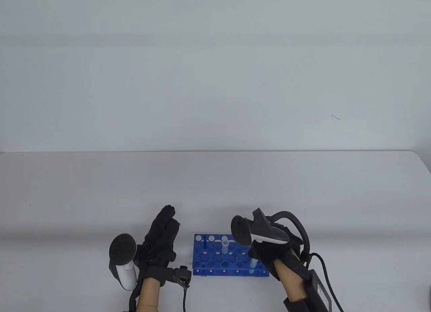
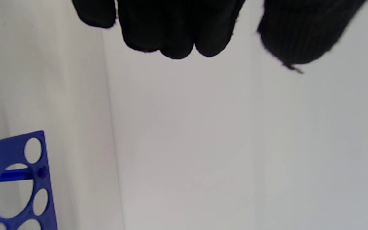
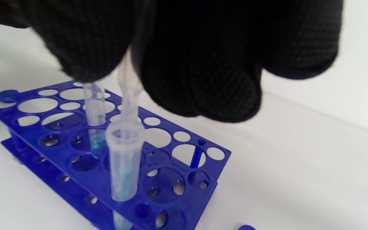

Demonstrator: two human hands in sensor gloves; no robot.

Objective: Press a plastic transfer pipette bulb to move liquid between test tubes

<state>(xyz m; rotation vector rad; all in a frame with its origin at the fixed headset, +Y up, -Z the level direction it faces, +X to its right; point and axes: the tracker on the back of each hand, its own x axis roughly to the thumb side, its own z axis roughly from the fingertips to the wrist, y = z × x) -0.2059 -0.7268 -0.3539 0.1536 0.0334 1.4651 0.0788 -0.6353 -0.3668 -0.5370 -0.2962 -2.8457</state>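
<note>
The right hand (image 3: 184, 54) holds the pipette (image 3: 129, 95) from above, fingers closed around its upper part so the bulb itself is hidden inside the glove; how hard it is squeezed cannot be told. The pipette's long axis runs nearly straight down out of the grip, and its stem enters the mouth of the near tube (image 3: 125, 159), which stands upright in a hole on the near side of the blue rack (image 3: 168, 179). Pale blue liquid shows low in that tube; whether the tip reaches it is unclear. A second tube (image 3: 94, 111), also upright with a little blue at its bottom, stands just beyond and to the left in the wrist view, one row further into the rack, so the likely transfer is a short lift straight up along the stem's axis, then a small sideways shift. The stem sits close to the tube's rim, so any tilt on the way out could catch it. The left hand (image 1: 161, 239) hovers left of the rack with fingers spread and nothing in it, near but not touching, and is the closer one to steady the rack. The table (image 1: 303, 191) beyond and to both sides gives room. A blue cap (image 3: 246, 227) lies near the rack's corner.
</note>
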